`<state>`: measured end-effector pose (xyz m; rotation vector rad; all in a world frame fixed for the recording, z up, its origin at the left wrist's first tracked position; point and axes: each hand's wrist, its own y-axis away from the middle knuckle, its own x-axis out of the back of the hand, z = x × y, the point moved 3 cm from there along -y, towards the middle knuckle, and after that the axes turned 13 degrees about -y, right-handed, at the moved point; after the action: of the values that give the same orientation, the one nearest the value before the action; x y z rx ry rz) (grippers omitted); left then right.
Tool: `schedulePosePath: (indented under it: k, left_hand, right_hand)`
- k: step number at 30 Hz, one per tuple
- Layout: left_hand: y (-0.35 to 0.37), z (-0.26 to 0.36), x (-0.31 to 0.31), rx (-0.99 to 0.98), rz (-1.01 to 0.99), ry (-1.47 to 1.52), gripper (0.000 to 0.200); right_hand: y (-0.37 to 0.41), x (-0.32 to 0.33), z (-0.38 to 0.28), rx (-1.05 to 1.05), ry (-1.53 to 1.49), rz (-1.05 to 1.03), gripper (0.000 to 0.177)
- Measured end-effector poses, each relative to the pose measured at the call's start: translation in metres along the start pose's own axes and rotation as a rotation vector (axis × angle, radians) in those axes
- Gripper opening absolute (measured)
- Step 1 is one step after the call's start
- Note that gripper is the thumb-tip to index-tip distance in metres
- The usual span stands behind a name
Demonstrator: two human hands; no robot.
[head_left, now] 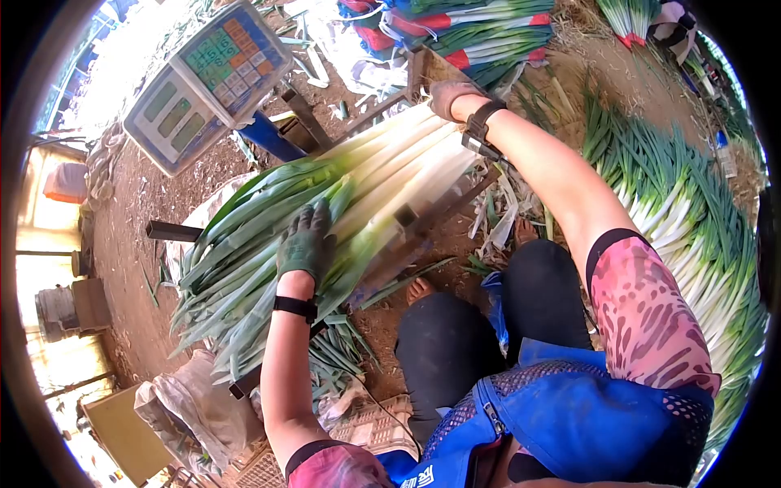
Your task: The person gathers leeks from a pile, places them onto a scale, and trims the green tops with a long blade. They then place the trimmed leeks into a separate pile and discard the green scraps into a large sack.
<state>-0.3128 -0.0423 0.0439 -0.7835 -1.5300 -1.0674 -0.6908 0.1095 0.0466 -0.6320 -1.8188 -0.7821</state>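
A thick bundle of long green onions point(358, 187) lies slantwise on a metal frame point(173, 231), white stalks at the upper right and green leaves at the lower left. My left hand point(307, 240), in a dark green glove, rests flat on the leaves with its fingers apart. At the white ends my right hand point(452, 99), in a brownish glove, touches the stalks beside a wooden end board point(431, 69). Its fingers are mostly hidden, so their grip does not show.
A digital scale point(207, 85) stands beyond the bundle on the left. More green onions point(679, 220) lie in a long heap along the right. Bundles with red-and-blue wrapping point(464, 37) are at the top. A plastic crate point(382, 427) and a draped cloth point(199, 403) sit low on the left.
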Motion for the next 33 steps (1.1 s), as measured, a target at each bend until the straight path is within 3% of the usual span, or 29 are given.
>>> schedulePosePath:
  k: [3, 6, 10, 11, 13, 17, 21, 23, 26, 28, 33]
  left_hand:
    - [0.001, 0.006, 0.007, 0.026, -0.053, -0.002, 0.068]
    - [0.002, 0.011, 0.012, 0.061, -0.083, -0.054, 0.069]
    - [0.004, 0.004, 0.008, 0.033, -0.008, -0.03, 0.073]
    - [0.006, 0.01, 0.022, 0.055, -0.126, -0.021, 0.074]
    - [0.004, 0.007, 0.022, 0.043, -0.137, -0.002, 0.076]
    - [-0.009, -0.014, 0.016, -0.023, -0.142, 0.115, 0.074]
    - [0.012, -0.007, 0.078, 0.077, -0.058, 0.192, 0.072]
    - [0.017, -0.015, 0.079, -0.002, 0.175, 0.274, 0.064]
    - [0.049, 0.007, 0.122, -0.053, 0.327, 0.43, 0.053]
    - [0.068, 0.022, 0.134, -0.106, 0.411, 0.469, 0.048]
    - [0.117, 0.079, 0.161, -0.352, 0.497, 0.617, 0.039]
  right_hand:
    - [0.008, -0.011, 0.008, -0.109, -0.058, -0.046, 0.034]
    - [-0.009, -0.054, 0.026, -0.088, -0.005, 0.038, 0.035]
    - [0.033, -0.018, -0.012, -0.042, 0.019, -0.131, 0.043]
    - [0.045, -0.009, -0.013, 0.001, -0.017, -0.133, 0.046]
    - [0.066, 0.0, -0.015, 0.115, -0.099, -0.126, 0.054]
    - [0.135, 0.029, 0.004, 0.569, -0.391, 0.208, 0.032]
    - [0.218, 0.054, 0.08, 0.385, -0.308, 0.45, 0.028]
    - [0.256, 0.073, 0.104, 0.196, -0.502, 0.385, 0.027]
    - [0.317, -0.004, 0.281, -0.106, -0.165, 0.249, 0.037]
    - [0.393, -0.014, 0.29, -0.516, 0.017, -0.138, 0.043]
    - [0.553, -0.109, 0.337, -0.441, 0.185, -0.724, 0.043]
